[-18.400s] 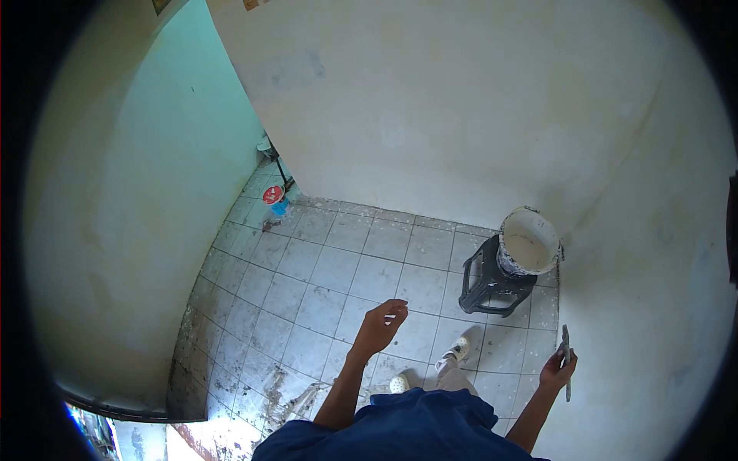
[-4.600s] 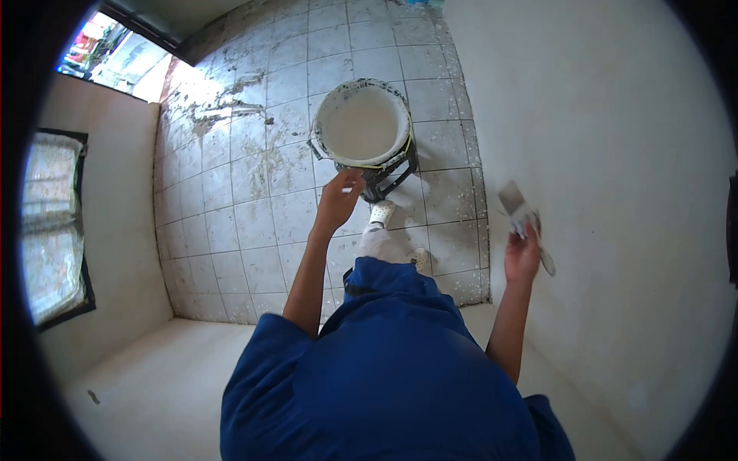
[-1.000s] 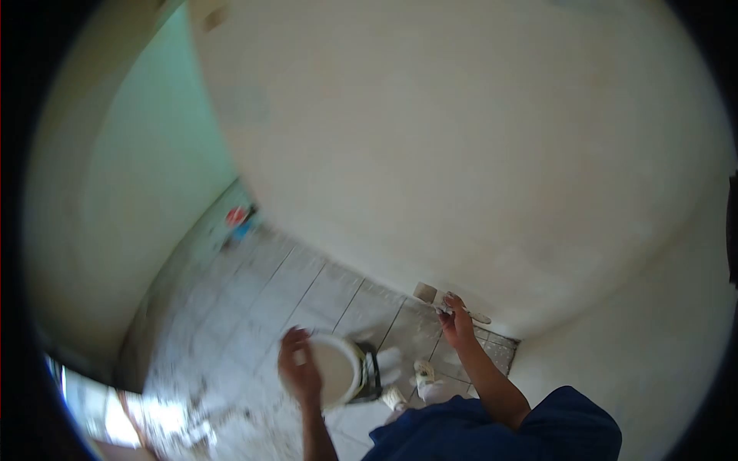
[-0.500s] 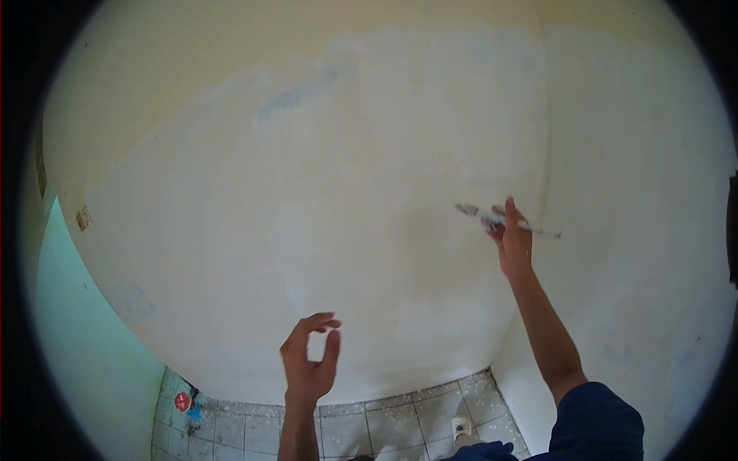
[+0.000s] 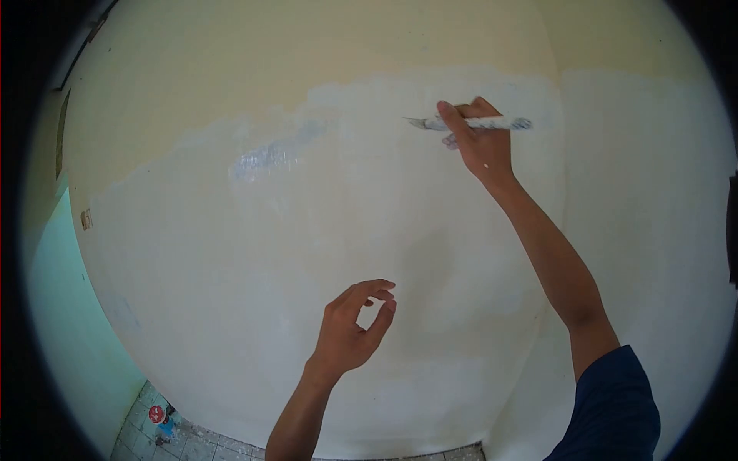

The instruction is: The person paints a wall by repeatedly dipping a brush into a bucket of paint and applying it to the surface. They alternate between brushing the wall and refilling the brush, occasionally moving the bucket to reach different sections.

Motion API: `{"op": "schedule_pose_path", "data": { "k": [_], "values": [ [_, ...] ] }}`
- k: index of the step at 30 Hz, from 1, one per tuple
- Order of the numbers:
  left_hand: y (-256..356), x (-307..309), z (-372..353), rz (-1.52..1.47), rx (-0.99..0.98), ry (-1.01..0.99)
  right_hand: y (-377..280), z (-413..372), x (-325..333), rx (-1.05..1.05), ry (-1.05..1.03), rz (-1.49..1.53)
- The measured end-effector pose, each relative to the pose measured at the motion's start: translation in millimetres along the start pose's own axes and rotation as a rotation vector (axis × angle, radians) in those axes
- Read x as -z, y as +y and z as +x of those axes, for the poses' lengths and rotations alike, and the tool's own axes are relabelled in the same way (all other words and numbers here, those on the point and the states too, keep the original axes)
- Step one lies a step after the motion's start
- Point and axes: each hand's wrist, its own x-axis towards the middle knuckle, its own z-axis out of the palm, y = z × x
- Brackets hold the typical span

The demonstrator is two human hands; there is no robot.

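My right hand (image 5: pixel 488 142) is closed around a paintbrush (image 5: pixel 500 123) with a white-smeared handle. The brush lies almost level, its tapered grey tip pointing left, in front of the upper part of the wall (image 5: pixel 346 215). Lower and to the left, my left hand (image 5: pixel 350 326) hovers before the wall with nothing in it, fingers curved and thumb apart from them. A whitish coat covers much of the wall below a yellowish band (image 5: pixel 254 61). At the upper left of that coat, a wet-looking bluish-grey streak (image 5: pixel 269 157) has short drips running down from it.
On the tiled floor (image 5: pixel 204 447) at the lower left stands a blue container (image 5: pixel 166 427) with a red round part (image 5: pixel 157 415). A wall corner runs down on the right. A pale green surface (image 5: pixel 84 330) borders the left side.
My right hand has risen and shifted left with the paintbrush. My left hand has moved up and right. The view has tilted upward, so less floor shows and the foot is out of sight.
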Motion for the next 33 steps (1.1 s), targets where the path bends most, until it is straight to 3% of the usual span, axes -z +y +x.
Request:
{"op": "schedule_pose_path", "data": {
  "k": [5,8,10,11,13,15,16,17,20,21,23,25,28,29,30,33],
  "values": [
    [0.4,-8.7,0.7,-0.022,-0.059,-0.009,-10.9,15.7,-19.6,0.299,0.008,-0.265],
    [-35.9,-17.8,35.2,-0.028,-0.055,-0.021,61.9,-22.8,-49.2,0.460,-0.035,-0.137],
    [-48.6,-20.4,34.9,-0.055,-0.041,-0.028,64.0,-87.8,-38.9,0.322,-0.257,-0.337],
    [-17.7,-29.4,-6.1,-0.055,-0.074,-0.061,28.9,-134.4,8.1,0.287,-0.236,-0.360],
    [7.8,-18.8,-20.1,-0.053,-0.100,-0.108,-20.6,-150.6,47.1,0.211,-0.230,-0.386],
    [11.3,-19.3,-17.7,-0.102,-0.101,-0.106,-36.5,-109.8,54.4,0.301,-0.027,-0.394],
    [13.8,-18.8,-16.5,-0.125,-0.097,-0.103,-38.5,-78.7,54.2,0.434,0.063,-0.221],
    [14.4,-19.2,-14.1,-0.136,-0.108,-0.114,-49.0,-50.4,52.3,0.467,0.106,-0.246],
    [27.7,-26.2,-18.1,-0.148,-0.151,-0.145,-36.9,-17.0,46.7,0.292,0.115,-0.262],
    [31.5,-26.2,-23.2,-0.143,-0.166,-0.159,-10.0,-34.3,46.0,0.431,0.136,-0.209],
    [33.9,-22.3,-34.2,-0.129,-0.188,-0.172,-17.8,-106.9,57.0,0.403,-0.006,-0.388],
    [37.9,-12.2,-42.2,-0.103,-0.162,-0.189,-37.2,-171.4,75.6,0.139,-0.208,-0.359],
    [50.9,-14.5,-40.5,-0.131,-0.155,-0.197,-64.0,-152.5,94.5,0.214,-0.069,-0.330],
    [57.0,-17.9,-39.4,-0.153,-0.154,-0.198,-73.8,-123.9,96.1,0.316,0.011,-0.373],
    [64.9,-22.6,-39.7,-0.162,-0.151,-0.205,-85.7,-93.8,94.7,0.405,0.078,-0.197],
    [77.4,-32.3,-34.1,-0.204,-0.146,-0.211,-97.9,-23.6,68.7,0.419,0.131,-0.253]
  ]
}}
